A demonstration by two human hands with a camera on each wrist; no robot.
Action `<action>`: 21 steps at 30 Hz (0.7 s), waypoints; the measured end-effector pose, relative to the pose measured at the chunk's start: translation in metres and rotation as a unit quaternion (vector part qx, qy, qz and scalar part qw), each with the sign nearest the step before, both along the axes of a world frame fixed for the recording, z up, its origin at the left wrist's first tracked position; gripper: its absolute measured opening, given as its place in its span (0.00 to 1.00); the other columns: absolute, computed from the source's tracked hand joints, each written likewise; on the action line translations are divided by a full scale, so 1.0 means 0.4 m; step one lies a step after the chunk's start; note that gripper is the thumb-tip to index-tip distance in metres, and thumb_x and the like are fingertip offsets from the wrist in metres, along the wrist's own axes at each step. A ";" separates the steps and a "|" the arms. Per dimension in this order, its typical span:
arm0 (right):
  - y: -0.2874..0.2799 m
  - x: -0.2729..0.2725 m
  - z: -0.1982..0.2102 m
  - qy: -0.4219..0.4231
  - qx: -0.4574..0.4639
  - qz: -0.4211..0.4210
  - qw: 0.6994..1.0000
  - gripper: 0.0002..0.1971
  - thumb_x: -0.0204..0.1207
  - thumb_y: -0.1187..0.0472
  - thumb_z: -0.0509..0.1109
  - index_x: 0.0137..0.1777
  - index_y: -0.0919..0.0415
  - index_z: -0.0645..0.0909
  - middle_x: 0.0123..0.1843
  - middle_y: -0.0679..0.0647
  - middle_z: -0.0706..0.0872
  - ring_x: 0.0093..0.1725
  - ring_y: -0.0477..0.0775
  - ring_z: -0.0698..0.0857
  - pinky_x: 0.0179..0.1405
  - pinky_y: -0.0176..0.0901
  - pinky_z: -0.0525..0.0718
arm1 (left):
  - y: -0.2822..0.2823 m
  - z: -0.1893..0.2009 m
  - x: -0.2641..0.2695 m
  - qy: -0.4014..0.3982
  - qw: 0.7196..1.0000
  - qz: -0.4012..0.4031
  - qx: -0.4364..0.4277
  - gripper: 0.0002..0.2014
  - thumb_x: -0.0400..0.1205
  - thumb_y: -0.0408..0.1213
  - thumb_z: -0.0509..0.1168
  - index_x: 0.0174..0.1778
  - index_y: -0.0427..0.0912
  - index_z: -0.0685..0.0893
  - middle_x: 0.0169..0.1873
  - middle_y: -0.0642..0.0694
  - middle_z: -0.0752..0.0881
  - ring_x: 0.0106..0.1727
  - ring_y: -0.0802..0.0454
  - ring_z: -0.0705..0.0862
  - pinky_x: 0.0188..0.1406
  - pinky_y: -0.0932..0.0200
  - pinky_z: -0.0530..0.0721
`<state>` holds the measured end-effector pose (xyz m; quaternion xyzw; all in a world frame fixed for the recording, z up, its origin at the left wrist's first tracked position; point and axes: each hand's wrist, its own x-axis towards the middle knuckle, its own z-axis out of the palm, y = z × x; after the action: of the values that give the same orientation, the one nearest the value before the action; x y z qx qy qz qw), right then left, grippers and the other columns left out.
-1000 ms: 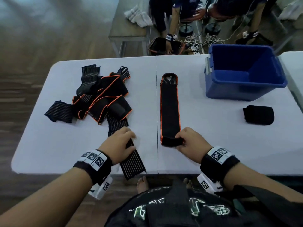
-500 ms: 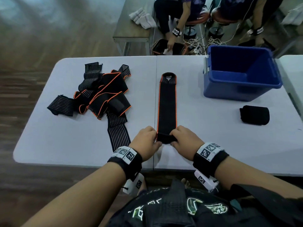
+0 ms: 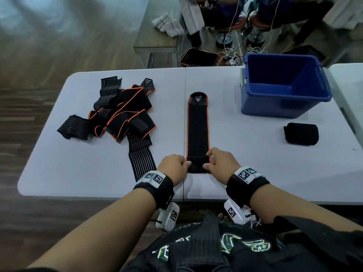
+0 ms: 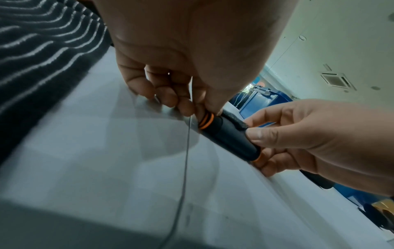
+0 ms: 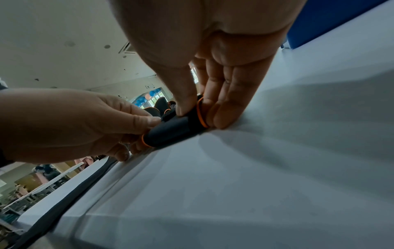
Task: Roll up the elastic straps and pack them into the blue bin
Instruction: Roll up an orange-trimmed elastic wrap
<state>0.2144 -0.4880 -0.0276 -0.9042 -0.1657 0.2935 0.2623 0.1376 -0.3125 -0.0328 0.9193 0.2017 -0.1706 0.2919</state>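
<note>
A long black strap with orange edging (image 3: 198,126) lies straight down the middle of the white table (image 3: 78,173), its near end curled into a small roll (image 4: 229,139) (image 5: 170,131). My left hand (image 3: 174,166) pinches the roll's left end and my right hand (image 3: 221,165) pinches its right end, thumbs on top. The blue bin (image 3: 284,85) stands at the back right and looks empty. A finished black roll (image 3: 301,133) lies on the table in front of the bin.
A tangled pile of black, striped and orange-edged straps (image 3: 121,114) lies at the left; one striped strap (image 3: 141,156) trails to my left wrist. Beyond the table are a bench (image 3: 159,36), cables and seated people.
My left hand left the striped strap and came to the roll's left end. Both hands now hold the rolled end, which has grown slightly.
</note>
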 end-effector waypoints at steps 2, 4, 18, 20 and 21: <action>0.005 -0.003 0.002 -0.010 -0.017 0.011 1.000 0.21 0.80 0.52 0.72 0.70 0.55 0.76 0.54 0.55 0.87 0.54 0.55 0.84 0.54 0.44 0.81 | -0.002 0.003 0.002 -0.003 1.000 0.010 0.014 0.16 0.86 0.51 0.65 0.40 0.43 0.86 0.36 0.47 0.87 0.42 0.48 0.85 0.47 0.53 0.85; 0.012 -0.006 0.008 -0.024 -0.035 0.028 0.999 0.22 0.80 0.52 0.71 0.72 0.56 0.77 0.58 0.56 0.87 0.58 0.56 0.84 0.57 0.44 0.80 | 0.000 0.007 -0.001 -0.025 0.999 0.036 0.008 0.10 0.83 0.49 0.70 0.46 0.46 0.82 0.36 0.50 0.87 0.42 0.51 0.86 0.46 0.54 0.85; 0.008 -0.050 -0.011 -0.159 -0.061 0.125 0.977 0.15 0.84 0.57 0.65 0.67 0.60 0.79 0.62 0.55 0.74 0.57 0.58 0.78 0.57 0.51 0.84 | 0.006 0.007 -0.033 -0.100 0.968 -0.190 0.129 0.18 0.85 0.36 0.59 0.70 0.48 0.83 0.54 0.46 0.83 0.56 0.45 0.76 0.55 0.48 0.84; 0.002 -0.054 -0.003 -0.155 -0.078 0.146 0.974 0.20 0.84 0.49 0.64 0.71 0.58 0.76 0.66 0.54 0.74 0.61 0.58 0.76 0.59 0.53 0.82 | 0.007 0.002 -0.042 -0.086 0.969 -0.194 0.123 0.24 0.82 0.34 0.61 0.76 0.50 0.78 0.56 0.47 0.81 0.57 0.45 0.75 0.57 0.48 0.83; -0.003 -0.053 -0.001 -0.145 -0.084 0.158 0.973 0.25 0.82 0.47 0.66 0.75 0.57 0.73 0.69 0.53 0.73 0.64 0.58 0.75 0.62 0.53 0.82 | 0.008 0.000 -0.044 -0.079 0.971 -0.191 0.119 0.26 0.83 0.35 0.61 0.79 0.51 0.75 0.57 0.47 0.80 0.59 0.46 0.75 0.58 0.49 0.82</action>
<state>0.1930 -0.4892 -0.0281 -0.9182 -0.3178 0.2096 0.1091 0.1198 -0.3093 -0.0327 0.9795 0.0176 -0.1250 0.1570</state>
